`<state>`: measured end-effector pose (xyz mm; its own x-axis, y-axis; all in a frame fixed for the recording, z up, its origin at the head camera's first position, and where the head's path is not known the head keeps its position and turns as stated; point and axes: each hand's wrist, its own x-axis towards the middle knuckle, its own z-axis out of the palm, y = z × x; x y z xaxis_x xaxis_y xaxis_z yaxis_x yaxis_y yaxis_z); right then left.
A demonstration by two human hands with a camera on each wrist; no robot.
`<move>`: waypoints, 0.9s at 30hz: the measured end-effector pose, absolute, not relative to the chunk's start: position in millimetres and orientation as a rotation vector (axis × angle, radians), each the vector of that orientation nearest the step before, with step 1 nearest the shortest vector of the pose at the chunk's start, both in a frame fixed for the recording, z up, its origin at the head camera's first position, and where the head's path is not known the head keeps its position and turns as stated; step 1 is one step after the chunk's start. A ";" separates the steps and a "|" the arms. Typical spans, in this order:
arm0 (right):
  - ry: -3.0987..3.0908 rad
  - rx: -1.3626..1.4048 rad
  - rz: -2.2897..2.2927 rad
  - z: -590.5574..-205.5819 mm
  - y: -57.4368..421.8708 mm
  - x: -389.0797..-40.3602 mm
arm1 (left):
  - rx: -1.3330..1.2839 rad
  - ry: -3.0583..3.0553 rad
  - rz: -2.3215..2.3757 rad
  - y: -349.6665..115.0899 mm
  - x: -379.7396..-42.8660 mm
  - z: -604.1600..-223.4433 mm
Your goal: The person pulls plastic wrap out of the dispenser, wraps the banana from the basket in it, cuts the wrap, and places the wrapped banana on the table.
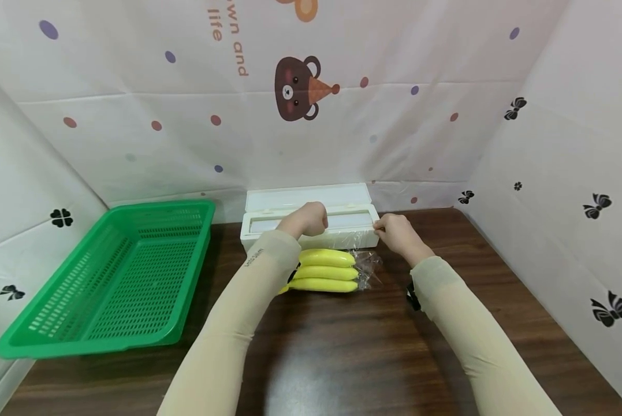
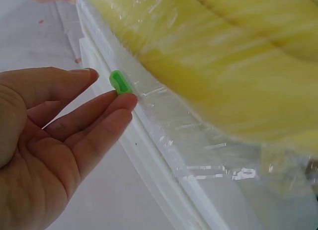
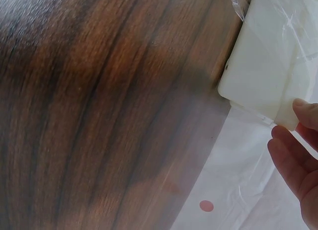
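A long white cling film dispenser (image 1: 336, 238) stands at the back of the table with its lid (image 1: 311, 198) raised. Clear film hangs from its front over several yellow bananas (image 1: 325, 273), which look wrapped in it. My left hand (image 1: 311, 218) is over the dispenser's middle. In the left wrist view, its fingertips touch a small green slide cutter (image 2: 119, 82) on the edge, and the thumb stands apart from it. With thumb and forefinger, my right hand (image 1: 395, 232) pinches the dispenser's right front corner (image 3: 287, 113); film lies across that end.
A green plastic basket (image 1: 183, 315) stands on the left of the dark wooden table (image 1: 352, 352). Behind the dispenser hangs a printed white sheet (image 1: 321, 153), and another white surface rises on the right.
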<state>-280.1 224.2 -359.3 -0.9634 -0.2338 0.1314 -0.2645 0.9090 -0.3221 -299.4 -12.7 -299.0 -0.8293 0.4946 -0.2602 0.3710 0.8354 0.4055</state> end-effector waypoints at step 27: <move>-2.956 0.395 0.538 -359.0 224.3 -279.8 | 0.691 2.629 0.491 6.0 -297.6 -296.7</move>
<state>-279.8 224.3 -359.0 -0.9600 -0.2339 0.1540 -0.2731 0.9034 -0.3306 -297.6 6.0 -296.7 -0.8084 0.5249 -0.2664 0.3933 0.8184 0.4190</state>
